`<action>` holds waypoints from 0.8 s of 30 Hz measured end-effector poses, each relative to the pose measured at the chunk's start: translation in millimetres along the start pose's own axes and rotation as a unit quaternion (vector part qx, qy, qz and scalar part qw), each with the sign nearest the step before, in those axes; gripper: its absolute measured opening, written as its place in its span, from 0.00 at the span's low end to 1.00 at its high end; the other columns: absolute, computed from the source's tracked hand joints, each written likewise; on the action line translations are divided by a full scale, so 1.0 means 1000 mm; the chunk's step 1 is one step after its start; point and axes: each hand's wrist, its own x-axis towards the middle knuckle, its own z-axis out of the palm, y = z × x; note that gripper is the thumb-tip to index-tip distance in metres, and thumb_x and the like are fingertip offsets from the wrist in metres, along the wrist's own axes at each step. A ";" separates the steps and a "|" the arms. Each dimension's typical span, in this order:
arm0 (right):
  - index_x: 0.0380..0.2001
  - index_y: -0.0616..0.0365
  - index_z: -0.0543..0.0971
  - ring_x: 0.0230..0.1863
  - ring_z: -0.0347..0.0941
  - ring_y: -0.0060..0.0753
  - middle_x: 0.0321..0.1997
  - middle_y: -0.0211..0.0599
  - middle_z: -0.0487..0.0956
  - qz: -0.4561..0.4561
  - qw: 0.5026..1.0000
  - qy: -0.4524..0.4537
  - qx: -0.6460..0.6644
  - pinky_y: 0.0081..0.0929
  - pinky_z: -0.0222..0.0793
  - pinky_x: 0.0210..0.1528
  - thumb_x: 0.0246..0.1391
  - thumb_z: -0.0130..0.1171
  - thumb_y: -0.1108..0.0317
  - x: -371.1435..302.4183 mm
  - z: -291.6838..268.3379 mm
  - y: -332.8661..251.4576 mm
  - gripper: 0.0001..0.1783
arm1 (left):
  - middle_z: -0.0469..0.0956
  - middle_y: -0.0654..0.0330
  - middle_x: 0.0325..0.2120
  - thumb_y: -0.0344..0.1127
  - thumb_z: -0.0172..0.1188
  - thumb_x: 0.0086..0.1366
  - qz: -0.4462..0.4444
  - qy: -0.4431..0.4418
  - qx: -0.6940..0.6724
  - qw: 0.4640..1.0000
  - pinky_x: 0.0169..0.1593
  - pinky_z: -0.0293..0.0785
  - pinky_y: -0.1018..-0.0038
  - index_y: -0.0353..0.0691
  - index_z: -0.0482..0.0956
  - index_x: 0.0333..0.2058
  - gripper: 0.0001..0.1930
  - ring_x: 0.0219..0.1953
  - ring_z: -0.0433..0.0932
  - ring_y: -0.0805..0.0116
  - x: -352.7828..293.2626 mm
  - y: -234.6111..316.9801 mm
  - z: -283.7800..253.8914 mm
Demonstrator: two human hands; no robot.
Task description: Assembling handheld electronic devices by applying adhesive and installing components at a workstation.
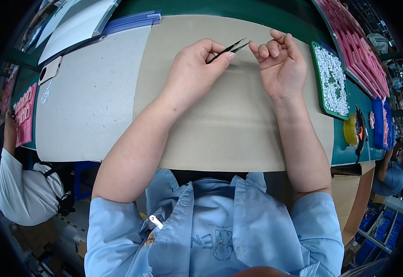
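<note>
My left hand (197, 62) holds a pair of dark tweezers (227, 51) between thumb and fingers. Their two thin tips are slightly apart and point toward the fingertips of my right hand (280, 64). That hand is turned palm up, with its fingers loosely curled and somewhat spread; I see nothing in it. The tweezer tips come very close to its nearest finger, and whether they touch is too small to tell. Both hands are above a beige work sheet (220, 120). Right of my right hand lies a green tray (317, 76) of many small, pale, shiny pieces.
Pink trays (356, 51) stand stacked at the far right, near a blue bin (378, 124), a yellow tape roll (350, 130) and a black-and-orange tool (360, 134). On the left, a white phone-case-like piece (50, 70) lies by small clear bits (47, 92). People sit on both sides.
</note>
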 end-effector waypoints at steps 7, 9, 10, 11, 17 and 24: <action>0.40 0.64 0.71 0.22 0.66 0.28 0.18 0.29 0.63 0.001 0.999 -0.035 -0.015 0.39 0.73 0.47 0.66 0.38 0.62 0.000 -0.003 0.000 0.17 | 0.72 0.66 0.19 0.35 0.59 0.60 -0.012 0.052 -0.012 0.998 0.24 0.63 0.82 0.34 0.79 0.34 0.10 0.19 0.66 0.79 0.003 -0.003 -0.001; 0.40 0.64 0.71 0.22 0.66 0.28 0.18 0.29 0.63 0.002 0.999 -0.044 -0.018 0.39 0.73 0.47 0.66 0.38 0.62 -0.001 -0.002 0.000 0.17 | 0.73 0.66 0.19 0.36 0.59 0.60 -0.015 0.065 -0.011 0.998 0.24 0.63 0.82 0.34 0.79 0.34 0.10 0.19 0.67 0.79 0.004 -0.003 -0.002; 0.40 0.64 0.71 0.22 0.66 0.28 0.18 0.29 0.63 -0.001 0.999 -0.036 -0.021 0.39 0.73 0.47 0.66 0.38 0.62 -0.001 -0.001 0.000 0.17 | 0.73 0.65 0.19 0.36 0.59 0.60 -0.013 0.062 -0.013 0.998 0.24 0.63 0.82 0.34 0.79 0.34 0.10 0.19 0.67 0.79 0.003 -0.002 -0.002; 0.40 0.65 0.71 0.22 0.66 0.28 0.18 0.29 0.63 -0.004 0.999 -0.028 -0.025 0.39 0.73 0.47 0.66 0.38 0.62 -0.001 0.000 0.000 0.17 | 0.73 0.65 0.19 0.36 0.59 0.60 -0.011 0.060 -0.015 0.998 0.24 0.63 0.82 0.33 0.79 0.34 0.10 0.19 0.67 0.79 0.003 -0.001 -0.003; 0.40 0.65 0.72 0.22 0.66 0.28 0.18 0.29 0.63 -0.009 1.000 0.009 -0.013 0.39 0.74 0.46 0.66 0.38 0.62 0.004 -0.004 0.000 0.17 | 0.73 0.65 0.19 0.36 0.60 0.60 0.024 0.031 -0.004 0.999 0.23 0.63 0.81 0.33 0.79 0.34 0.11 0.19 0.67 0.78 0.002 -0.003 0.000; 0.39 0.65 0.72 0.21 0.66 0.27 0.18 0.29 0.63 -0.013 1.000 -0.005 -0.021 0.38 0.74 0.45 0.66 0.38 0.62 0.001 -0.001 0.000 0.17 | 0.74 0.64 0.19 0.36 0.60 0.60 0.028 0.022 0.017 0.999 0.23 0.63 0.81 0.33 0.79 0.34 0.10 0.19 0.68 0.78 0.002 -0.003 0.000</action>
